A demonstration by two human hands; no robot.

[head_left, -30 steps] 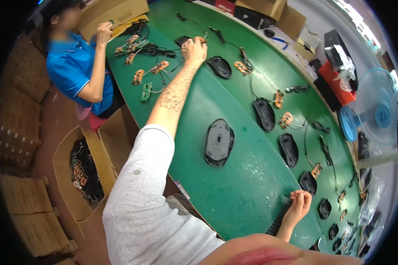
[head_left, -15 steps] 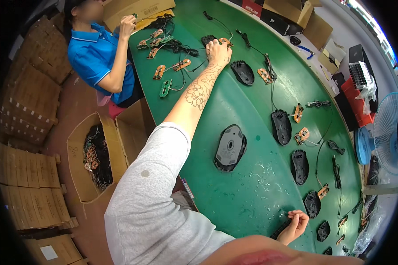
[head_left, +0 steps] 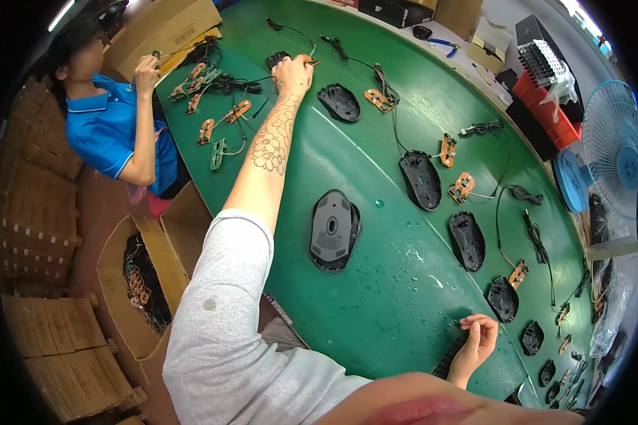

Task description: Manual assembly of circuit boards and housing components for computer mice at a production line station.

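My left hand (head_left: 292,76) reaches to the far side of the green table, fingers curled down between a small black mouse shell (head_left: 277,58) and an orange circuit board (head_left: 312,59). What it grips is hidden beneath it. My right hand (head_left: 477,345) rests near the table's near right, fingers bent and tips drawn together; whatever is in them cannot be made out. A dark textured piece (head_left: 449,356) lies beside its wrist. Between the hands, a grey-bottomed computer mouse (head_left: 332,228) lies underside up, with a black edge showing around it. Another open mouse shell (head_left: 339,103) sits right of my left hand.
Mouse shells (head_left: 466,241), circuit boards (head_left: 462,187) and coiled cables run down the right side. Water drops dot the green table (head_left: 383,304). A co-worker in a blue shirt (head_left: 106,131) sits far left, near a carton of boards (head_left: 113,283). A blue fan (head_left: 620,159) stands right.
The whole view has shifted, so the table's contents sit further left and higher. My left hand stays by the same shell and board. My right hand has barely moved.
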